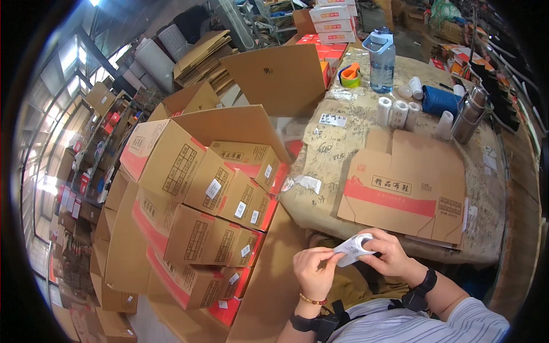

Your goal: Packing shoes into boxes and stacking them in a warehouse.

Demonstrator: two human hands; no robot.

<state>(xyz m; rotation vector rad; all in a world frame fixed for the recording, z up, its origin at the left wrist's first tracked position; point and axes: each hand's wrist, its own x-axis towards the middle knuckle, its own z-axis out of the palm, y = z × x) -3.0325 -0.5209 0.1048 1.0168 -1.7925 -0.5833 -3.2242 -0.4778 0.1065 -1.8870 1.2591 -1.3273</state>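
Note:
A roll of white labels (350, 250) is between my two hands, just off the table's near edge. My right hand (389, 254) is closed around the roll, with fingers on its top and side. The thumb and fingers of my left hand (315, 268) pinch the loose end of the strip. Left of my hands, a large open carton (123, 257) holds several brown shoe boxes (197, 231) with pink-red bands. Many of them bear a small white label (241, 209). A flattened brown carton (394, 166) lies on the worn table beyond my hands.
On the table (326, 197), several upright label rolls (398, 113) stand near a blue roll (440, 101), a steel flask (470, 116) and a blue water bottle (382, 63). Tape rolls (350, 76) lie at the far left corner. Shelves of boxes (94, 160) line the left side.

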